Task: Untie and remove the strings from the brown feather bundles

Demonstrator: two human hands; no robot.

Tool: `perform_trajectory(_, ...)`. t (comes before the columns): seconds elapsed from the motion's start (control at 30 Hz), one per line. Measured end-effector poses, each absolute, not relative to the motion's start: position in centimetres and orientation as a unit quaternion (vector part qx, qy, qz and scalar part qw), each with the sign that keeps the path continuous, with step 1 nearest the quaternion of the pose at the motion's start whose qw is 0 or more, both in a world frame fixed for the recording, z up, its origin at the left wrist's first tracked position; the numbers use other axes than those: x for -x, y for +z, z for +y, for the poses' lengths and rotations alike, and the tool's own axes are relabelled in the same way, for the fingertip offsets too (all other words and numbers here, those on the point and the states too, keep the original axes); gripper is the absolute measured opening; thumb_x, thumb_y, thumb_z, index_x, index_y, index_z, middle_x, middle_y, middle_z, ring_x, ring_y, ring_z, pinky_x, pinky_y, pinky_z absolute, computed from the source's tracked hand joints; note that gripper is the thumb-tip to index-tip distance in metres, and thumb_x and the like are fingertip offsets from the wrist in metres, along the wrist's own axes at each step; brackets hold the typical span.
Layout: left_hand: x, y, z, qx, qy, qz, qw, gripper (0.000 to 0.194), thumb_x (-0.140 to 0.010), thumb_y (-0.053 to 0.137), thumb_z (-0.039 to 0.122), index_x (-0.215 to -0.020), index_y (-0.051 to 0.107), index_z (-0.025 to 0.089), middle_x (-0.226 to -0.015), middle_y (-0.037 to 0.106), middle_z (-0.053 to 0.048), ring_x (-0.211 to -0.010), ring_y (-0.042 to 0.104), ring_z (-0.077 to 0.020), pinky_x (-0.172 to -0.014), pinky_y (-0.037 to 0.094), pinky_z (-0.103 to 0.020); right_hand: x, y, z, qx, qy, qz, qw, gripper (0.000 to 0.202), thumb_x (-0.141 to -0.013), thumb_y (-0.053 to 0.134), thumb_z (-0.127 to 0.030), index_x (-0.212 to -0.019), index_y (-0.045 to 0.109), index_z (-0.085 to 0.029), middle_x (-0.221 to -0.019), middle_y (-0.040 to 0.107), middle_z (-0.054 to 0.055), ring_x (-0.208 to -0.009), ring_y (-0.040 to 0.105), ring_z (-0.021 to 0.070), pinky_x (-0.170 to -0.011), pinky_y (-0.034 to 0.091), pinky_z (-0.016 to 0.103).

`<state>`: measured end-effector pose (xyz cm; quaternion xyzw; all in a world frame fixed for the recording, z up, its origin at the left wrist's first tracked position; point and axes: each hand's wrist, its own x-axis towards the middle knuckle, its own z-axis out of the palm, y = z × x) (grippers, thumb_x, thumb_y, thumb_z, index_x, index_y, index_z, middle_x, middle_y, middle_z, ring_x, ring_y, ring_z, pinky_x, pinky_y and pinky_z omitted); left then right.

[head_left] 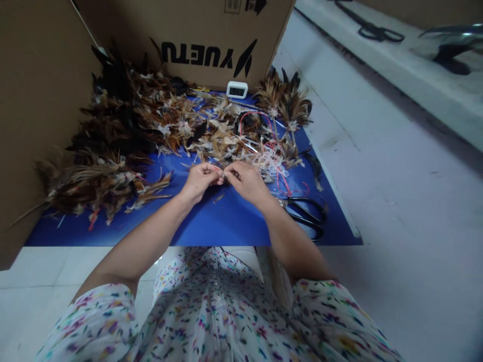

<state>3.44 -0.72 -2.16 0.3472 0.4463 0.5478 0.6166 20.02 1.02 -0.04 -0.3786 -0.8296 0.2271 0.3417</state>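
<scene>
My left hand and my right hand meet fingertip to fingertip over the front part of a blue table. Both are closed in a pinch around something small. A bit of red and pale material shows at the left fingers, but its kind is hidden. Just beyond the hands lies a loose pile of brown and cream feathers. White and red ties lie tangled beyond my right hand. Near my right forearm rest black-handled scissors.
Brown feather bunches cover the table's left side; another bunch stands at the back right. A small white digital clock sits before a large cardboard box. A second cardboard panel closes off the left. More scissors lie on a ledge.
</scene>
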Motion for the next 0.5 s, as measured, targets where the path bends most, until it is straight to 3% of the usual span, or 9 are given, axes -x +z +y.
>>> perform_trajectory(0.2, -3.65, -2.55, -0.51, -0.331, 0.558, 0.462, 0.605, 0.038, -0.049, 0.093, 0.027, -0.068, 0.063, 0.012, -0.057, 0.066, 0.001, -0.051, 0.061, -0.0082, -0.058, 0.053, -0.023, -19.92, -0.43, 1.08, 0.376, 0.219, -0.834, 0.339, 0.017, -0.094, 0.052, -0.023, -0.082, 0.062, -0.019, -0.084, 0.067, 0.006, -0.080, 0.059, 0.0181, -0.081, 0.044, 0.031)
perform_trajectory(0.5, -3.56, -2.21, -0.28, -0.347, 0.559, 0.452, 0.602, 0.044, -0.046, 0.093, 0.032, -0.067, 0.059, 0.014, -0.056, 0.066, 0.001, -0.048, 0.060, -0.0085, -0.054, 0.050, -0.021, -20.15, -0.21, 1.33, 0.419, 0.314, -0.777, 0.348, 0.018, -0.093, 0.053, -0.028, -0.081, 0.063, -0.020, -0.079, 0.066, 0.002, -0.077, 0.059, 0.0159, -0.079, 0.045, 0.030)
